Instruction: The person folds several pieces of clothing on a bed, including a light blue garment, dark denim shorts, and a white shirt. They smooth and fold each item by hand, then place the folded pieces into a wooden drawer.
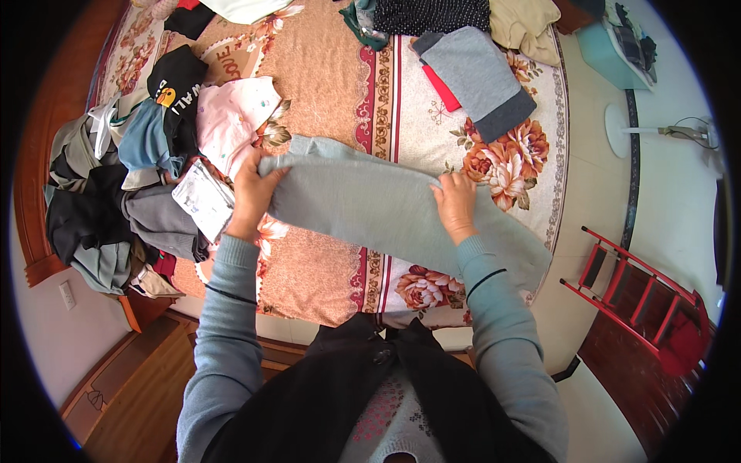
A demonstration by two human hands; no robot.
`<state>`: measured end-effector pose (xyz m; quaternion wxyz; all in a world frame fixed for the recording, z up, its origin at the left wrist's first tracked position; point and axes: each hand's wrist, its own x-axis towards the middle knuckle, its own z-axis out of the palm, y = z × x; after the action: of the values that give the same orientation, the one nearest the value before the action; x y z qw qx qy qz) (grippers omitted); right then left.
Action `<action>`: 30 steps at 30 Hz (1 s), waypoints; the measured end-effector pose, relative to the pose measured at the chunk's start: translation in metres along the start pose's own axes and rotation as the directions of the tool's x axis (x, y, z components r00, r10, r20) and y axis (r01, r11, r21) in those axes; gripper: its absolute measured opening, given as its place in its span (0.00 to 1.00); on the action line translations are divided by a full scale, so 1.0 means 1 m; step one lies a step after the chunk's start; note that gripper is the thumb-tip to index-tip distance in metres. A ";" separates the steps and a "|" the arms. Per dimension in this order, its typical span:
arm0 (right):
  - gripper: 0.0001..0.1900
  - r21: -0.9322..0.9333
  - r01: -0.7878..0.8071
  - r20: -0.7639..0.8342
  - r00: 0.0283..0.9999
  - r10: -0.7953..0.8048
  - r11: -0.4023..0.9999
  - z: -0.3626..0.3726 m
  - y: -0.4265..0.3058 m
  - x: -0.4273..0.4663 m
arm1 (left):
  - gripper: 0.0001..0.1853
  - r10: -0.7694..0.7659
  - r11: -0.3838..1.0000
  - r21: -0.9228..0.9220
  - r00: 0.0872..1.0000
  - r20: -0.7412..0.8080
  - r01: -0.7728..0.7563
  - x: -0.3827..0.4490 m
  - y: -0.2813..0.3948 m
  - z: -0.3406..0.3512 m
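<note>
A grey-green knit garment lies lengthwise in a long flat shape across the floral bed cover. My left hand grips its left end, the thumb on top of the fabric. My right hand pinches its upper edge further right, and the cloth spreads on beyond my wrist towards the bed's right edge. Just past my left hand are a pink printed garment and a folded white printed cloth. Above my right hand rests a folded grey garment with dark bands, over something red.
Heaped clothes fill the bed's left side, with a black printed garment on top. Along the far edge lie a black speckled garment and a beige one. Right of the bed stand a light blue bin and a red-framed step ladder.
</note>
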<state>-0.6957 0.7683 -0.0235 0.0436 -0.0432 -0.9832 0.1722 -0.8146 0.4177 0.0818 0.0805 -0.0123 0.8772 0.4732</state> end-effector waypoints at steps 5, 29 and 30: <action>0.17 -0.043 -0.099 -0.072 0.993 0.096 0.994 -0.009 -0.007 0.013 | 0.30 0.113 0.953 0.290 0.991 -0.068 -0.088 0.053 -0.047 0.021; 0.20 0.004 0.104 0.187 0.977 -0.103 0.995 -0.022 0.027 -0.157 | 0.20 -0.605 0.691 -0.538 0.794 -0.067 0.482 0.026 -0.077 0.065; 0.17 0.008 0.128 0.176 0.976 -0.127 0.992 -0.022 0.028 -0.154 | 0.18 -0.563 0.700 -0.576 0.823 -0.080 0.422 0.025 -0.081 0.062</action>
<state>-0.5386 0.7867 -0.0233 -0.0324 0.0353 -0.9842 0.1705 -0.8237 0.4259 -0.0223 0.0872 -0.3299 0.6761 0.6530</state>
